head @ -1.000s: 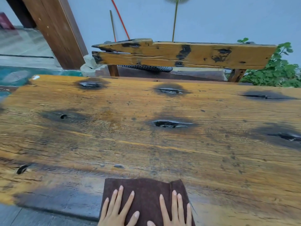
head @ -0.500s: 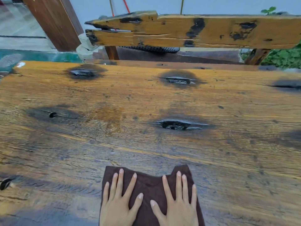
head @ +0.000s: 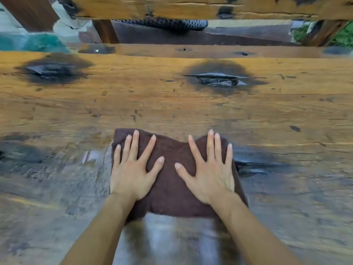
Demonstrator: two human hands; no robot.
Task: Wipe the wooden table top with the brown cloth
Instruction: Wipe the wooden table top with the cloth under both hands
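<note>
Looking down on a wooden worktop (head: pixel 172 104) running left to right across nearly the whole view, showing orange-brown grain on the far half and greyer, glossier wood on the near half, with a dark knot (head: pixel 217 79) sitting right of centre towards the far edge. Glimpsing, beyond that edge, a rough plank (head: pixel 191 8) of similar wood lying crosswise.

Finding the brown cloth (head: pixel 170 188) lying flat on the worktop at mid-view, nearer the near side, appearing wider than deep, its long axis running roughly left to right, its far edge dipping in the middle and rising to a corner at each side.

Pressing down on the cloth with the left hand (head: pixel 131 176) on its left half and the right hand (head: pixel 210 178) on its right half, both lying flat, palms down, fingers straight, spread and pointing towards the far edge, curling round nothing, thumbs angling towards each other without touching.
</note>
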